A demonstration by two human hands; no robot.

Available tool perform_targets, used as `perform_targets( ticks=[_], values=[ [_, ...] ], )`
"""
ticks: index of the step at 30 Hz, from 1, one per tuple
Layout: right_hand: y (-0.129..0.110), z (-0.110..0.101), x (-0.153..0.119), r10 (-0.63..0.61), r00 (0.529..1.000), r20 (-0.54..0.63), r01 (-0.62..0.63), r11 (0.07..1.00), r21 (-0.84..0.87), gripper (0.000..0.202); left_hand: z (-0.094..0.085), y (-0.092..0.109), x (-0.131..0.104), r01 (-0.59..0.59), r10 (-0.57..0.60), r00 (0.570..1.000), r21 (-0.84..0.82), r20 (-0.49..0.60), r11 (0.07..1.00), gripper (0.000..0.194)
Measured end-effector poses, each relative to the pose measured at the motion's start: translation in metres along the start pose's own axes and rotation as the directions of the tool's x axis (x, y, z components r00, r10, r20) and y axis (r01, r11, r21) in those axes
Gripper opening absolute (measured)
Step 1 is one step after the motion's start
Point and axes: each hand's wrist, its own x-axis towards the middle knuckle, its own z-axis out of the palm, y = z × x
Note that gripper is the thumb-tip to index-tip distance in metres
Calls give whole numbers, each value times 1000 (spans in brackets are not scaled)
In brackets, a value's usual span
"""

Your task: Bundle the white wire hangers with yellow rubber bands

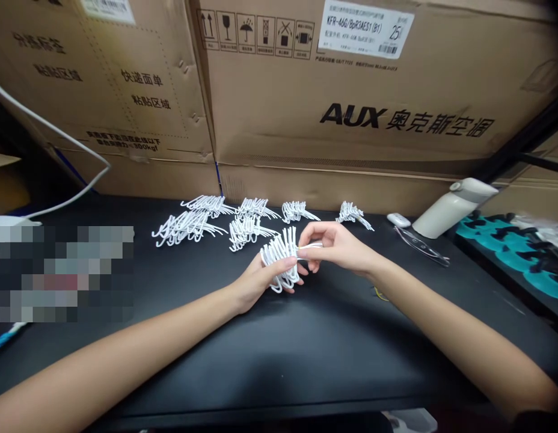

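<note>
A bundle of thin white hooks (281,255) is gripped in my left hand (256,282), over the middle of a black desk. The thumb lies across the front of the bundle and the other fingers are behind it. At the bundle's right end, my right hand (331,246) is closed, thumb and forefinger pinching the narrow white ends. A small yellowish spot shows at that pinch, too small to make out. Behind my hands lie more bundles of white hooks, among them a left bundle (186,227), a middle bundle (248,231) and a far right bundle (351,211).
Large cardboard boxes (279,132) stand along the desk's back. To the right are a white bottle (448,210), a small white case (398,220), glasses (421,243) and a tray with teal pieces (508,252). A yellow loop (380,294) lies by my right forearm. A white cable (80,126) hangs at left.
</note>
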Motion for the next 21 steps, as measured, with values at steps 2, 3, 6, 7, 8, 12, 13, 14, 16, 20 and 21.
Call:
perform_targets(
  ticks=[2, 3, 6, 7, 8, 12, 13, 14, 16, 20, 21],
  values=[
    [-2, 3, -2, 4, 1000, 12, -4, 1000, 12, 30, 0, 1, 0, 8, -8, 1000, -10, -14, 1000, 31],
    [-3, 4, -2, 7, 1000, 22, -7, 1000, 18, 31, 0, 1, 0, 14, -14, 1000, -7, -19, 1000, 29],
    [-4, 3, -3, 21, 996, 90, -22, 1000, 11, 31, 0, 2, -1, 40, -40, 999, 1, -25, 999, 27],
    [-5, 1, -3, 26, 992, 120, -26, 1000, -2, 30, 0, 2, -1, 46, -46, 999, -5, -22, 999, 27],
    [-5, -3, -2, 30, 988, 150, -28, 999, -18, 29, 0, 2, -1, 51, -51, 999, -13, -18, 999, 27],
    [-8, -28, 0, 61, 960, 272, -35, 994, -99, 22, 0, 3, 0, 64, -65, 997, -33, -46, 997, 25],
    [-9, -35, 0, 78, 947, 310, -40, 991, -129, 21, 0, 3, 1, 67, -70, 996, -42, -61, 997, 24],
    [-11, -43, -1, 109, 927, 359, -49, 984, -172, 20, 0, 3, 1, 72, -76, 994, -56, -75, 996, 22],
    [-16, -58, -4, 181, 884, 431, -67, 962, -266, 20, 1, 4, 2, 88, -97, 990, -85, -107, 993, 20],
    [-27, -81, -14, 289, 835, 469, -71, 901, -429, 21, 2, 4, 2, 94, -105, 984, -84, -142, 992, 18],
    [-30, -84, -17, 305, 838, 453, -73, 885, -460, 21, 3, 3, 2, 87, -97, 983, -72, -155, 994, 18]
  ],
)
